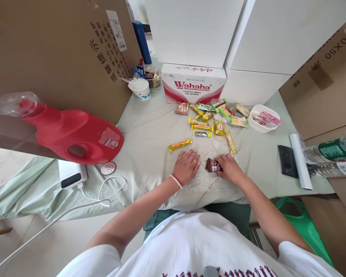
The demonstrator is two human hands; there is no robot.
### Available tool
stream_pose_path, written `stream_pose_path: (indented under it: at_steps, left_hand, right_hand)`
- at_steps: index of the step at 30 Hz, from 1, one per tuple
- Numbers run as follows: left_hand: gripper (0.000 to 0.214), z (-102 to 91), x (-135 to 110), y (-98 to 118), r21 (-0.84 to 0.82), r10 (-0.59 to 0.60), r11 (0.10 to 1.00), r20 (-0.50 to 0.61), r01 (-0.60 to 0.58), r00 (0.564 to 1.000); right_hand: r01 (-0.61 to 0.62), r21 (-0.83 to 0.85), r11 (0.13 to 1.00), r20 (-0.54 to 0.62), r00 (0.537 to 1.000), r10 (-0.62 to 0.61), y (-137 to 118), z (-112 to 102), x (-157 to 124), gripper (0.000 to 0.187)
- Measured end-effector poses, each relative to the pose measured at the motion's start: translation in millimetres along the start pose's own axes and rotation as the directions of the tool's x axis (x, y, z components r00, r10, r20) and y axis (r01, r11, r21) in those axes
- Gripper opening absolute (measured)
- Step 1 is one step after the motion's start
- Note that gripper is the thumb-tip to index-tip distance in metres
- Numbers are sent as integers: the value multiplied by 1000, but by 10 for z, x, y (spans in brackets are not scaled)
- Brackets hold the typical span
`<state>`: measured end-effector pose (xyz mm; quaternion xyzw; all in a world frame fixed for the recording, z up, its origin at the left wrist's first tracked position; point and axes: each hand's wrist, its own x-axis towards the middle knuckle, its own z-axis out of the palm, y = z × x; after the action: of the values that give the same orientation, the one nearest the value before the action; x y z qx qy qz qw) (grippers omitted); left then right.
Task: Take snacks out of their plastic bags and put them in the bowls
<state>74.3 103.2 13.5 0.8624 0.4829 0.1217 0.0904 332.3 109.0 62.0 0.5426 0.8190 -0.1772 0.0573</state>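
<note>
My left hand point(186, 167) lies flat on the cloth at the left edge of a sheet of clear bubble wrap point(204, 184), fingers stretched forward and holding nothing. On the bubble wrap lies a small dark brown snack packet point(212, 165) with white print. Its right end is gripped by the fingers of my right hand point(228, 167), which hide part of it. Just beyond my left hand is a yellow wrapped snack bar point(180, 145). Another yellow bar point(230, 142) lies beyond my right hand, at the edge of the wrap.
Several wrapped snacks point(202, 126) are spread before a Wahaha carton point(193, 84). A white tub point(263, 118) with pink packets stands to their right. At left are a red detergent bottle point(77, 132) and a white power bank point(72, 174). Plastic bottles point(331, 149) lie far right.
</note>
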Motion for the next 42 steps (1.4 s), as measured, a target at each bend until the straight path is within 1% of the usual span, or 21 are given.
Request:
stream_pose_path:
  at_steps: [2,4,7,10,13,15,18,20,23,26,28,31,34,38,40,42]
  left_hand:
    - [51,55,106,-71,-7,28,1000,50,-28,998]
    - [56,99,124,-150,1,12,1000,68,-12,998]
    - [64,123,23,-211,30,-33,999,52,32,998]
    - [70,132,-104,-192,53,-62,997,57,59,996]
    - [80,153,-158,-164,61,-92,994,88,87,992]
    - [82,165,-158,-162,60,-96,994,107,90,990]
    - [82,167,-149,-170,59,-96,994,111,90,989]
    - [81,162,-148,-171,62,-102,994,107,95,989]
    - [81,154,-152,-161,66,-109,992,99,103,989]
    - [82,151,-154,-150,62,-107,993,98,102,989]
    - [82,154,-155,-150,57,-108,993,95,103,990]
    - [82,164,-155,-156,59,-112,993,84,107,990]
    - [81,175,-153,-161,51,-108,993,86,104,990]
    - [80,174,-153,-157,32,-97,995,82,95,992]
    - [80,169,-155,-153,36,-98,995,73,95,993]
    - [80,167,-156,-149,45,-102,994,65,100,993]
  right_hand:
    - [-26,6,1000,7,1000,26,-1,-1,-24,40]
    - [-54,24,998,6,999,54,23,20,-67,39]
    - [-68,50,996,-12,998,68,87,79,-144,40]
    - [-60,47,997,4,998,59,168,84,-193,40]
    - [-43,10,999,49,998,42,246,-48,-178,38]
    - [-22,-13,1000,38,999,22,260,-192,-118,38]
    - [47,-54,997,18,999,-46,175,-367,39,38]
    - [98,-87,991,49,994,-94,69,-401,164,39]
    - [116,-103,988,95,990,-106,-75,-340,313,45]
    - [78,-95,992,79,994,-71,-148,-246,365,47]
    - [83,-102,991,59,995,-77,-162,-201,358,47]
    - [118,-126,985,53,992,-112,-134,-162,326,44]
    - [141,-126,982,79,988,-132,-40,-154,287,40]
    - [195,-97,976,99,978,-186,81,-204,259,45]
    - [232,-88,969,97,970,-224,81,-241,277,47]
    - [238,-110,965,109,968,-226,40,-269,316,46]
